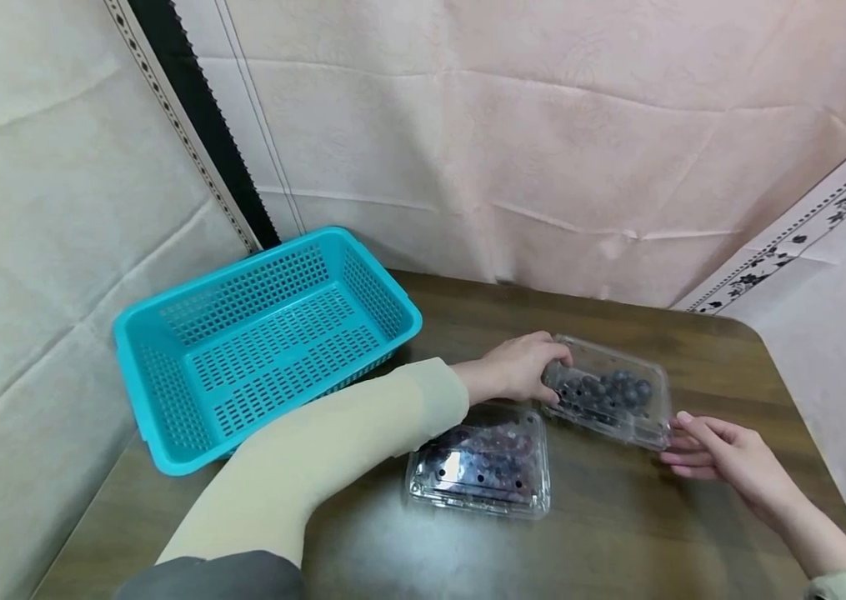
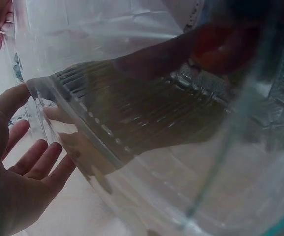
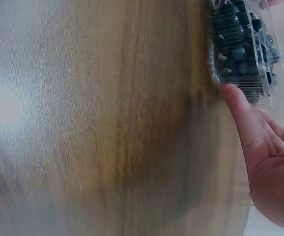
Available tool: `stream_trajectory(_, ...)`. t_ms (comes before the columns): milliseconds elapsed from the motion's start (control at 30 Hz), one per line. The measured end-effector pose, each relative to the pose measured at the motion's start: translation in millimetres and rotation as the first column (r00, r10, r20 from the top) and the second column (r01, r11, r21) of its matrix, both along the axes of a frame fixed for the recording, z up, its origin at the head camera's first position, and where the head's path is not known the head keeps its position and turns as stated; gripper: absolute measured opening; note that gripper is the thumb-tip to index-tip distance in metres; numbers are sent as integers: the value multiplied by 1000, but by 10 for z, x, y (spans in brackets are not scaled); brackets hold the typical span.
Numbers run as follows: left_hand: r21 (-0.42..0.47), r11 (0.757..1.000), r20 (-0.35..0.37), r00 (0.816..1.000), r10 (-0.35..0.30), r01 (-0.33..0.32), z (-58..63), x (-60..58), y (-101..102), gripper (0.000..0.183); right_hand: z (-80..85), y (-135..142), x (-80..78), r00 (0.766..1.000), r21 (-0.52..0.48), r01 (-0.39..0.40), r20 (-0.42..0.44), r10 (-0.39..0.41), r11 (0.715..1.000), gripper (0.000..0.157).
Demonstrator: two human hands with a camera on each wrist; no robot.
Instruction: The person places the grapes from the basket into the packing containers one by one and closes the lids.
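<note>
In the head view a clear plastic clamshell box point(image 1: 643, 425) holds dark round berries point(image 1: 618, 392), clustered toward its middle and right. My left hand point(image 1: 516, 367) grips the box's left end, with thumb and fingers spread along that edge. At the opposite end, my right hand point(image 1: 730, 462) has its fingers fairly straight, the tips at the box's right edge. The right wrist view shows a fingertip of the right hand point(image 3: 274, 162) against the box's corner. A second clear clamshell box point(image 1: 478, 462), with reddish-purple fruit inside, lies on the table below my left wrist.
A turquoise perforated plastic basket point(image 1: 272, 312) with nothing in it stands at the left of the brown wooden table point(image 1: 588, 533). Pale cloth point(image 1: 543, 150) hangs behind and at both sides of the table.
</note>
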State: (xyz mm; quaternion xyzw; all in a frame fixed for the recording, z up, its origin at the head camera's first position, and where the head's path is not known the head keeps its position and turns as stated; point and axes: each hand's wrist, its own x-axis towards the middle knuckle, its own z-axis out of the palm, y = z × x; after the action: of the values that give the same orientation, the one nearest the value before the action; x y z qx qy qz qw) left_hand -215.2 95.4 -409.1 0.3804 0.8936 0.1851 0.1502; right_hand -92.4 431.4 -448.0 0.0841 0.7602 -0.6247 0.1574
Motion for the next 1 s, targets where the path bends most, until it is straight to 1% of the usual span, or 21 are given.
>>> stream_trajectory(133, 20, 1000, 17, 1000, 14, -14, -12, -2, 3, 55, 72, 21, 28, 999, 60, -33, 24, 32, 998, 24)
stream_trajectory(233, 33, 999, 35, 999, 22, -23, -19, -1, -1, 54, 115, 24, 51, 998, 104, -55, 31, 52, 993, 28)
stream_trajectory(333, 35, 999, 37, 999, 28, -29, -22, 0, -3, 53, 145, -6, 64, 997, 136, -64, 40, 59, 989, 42)
stream_trajectory(467, 33, 999, 41, 999, 30, -31, -24, 5, 2, 53, 151, -92, 72, 997, 155, -59, 64, 50, 986, 59)
stream_trajectory(600, 36, 999, 44, 999, 31, -33, -24, 2, -3, 52, 118, -161, 48, 996, 166, -61, 79, 48, 984, 67)
stream_trajectory(700, 33, 999, 37, 999, 33, -34, -29, 4, -4, 52, 85, -187, 26, 995, 155, -58, 94, 44, 986, 67)
stream_trajectory(833, 32, 999, 34, 999, 35, -36, -32, 14, 0, 52, 36, -196, 14, 992, 113, -58, 115, 45, 992, 59)
stream_trajectory(1000, 60, 997, 62, 997, 46, -49, -18, 30, -13, 52, 1, -185, 23, 991, 64, -55, 127, 46, 996, 53)
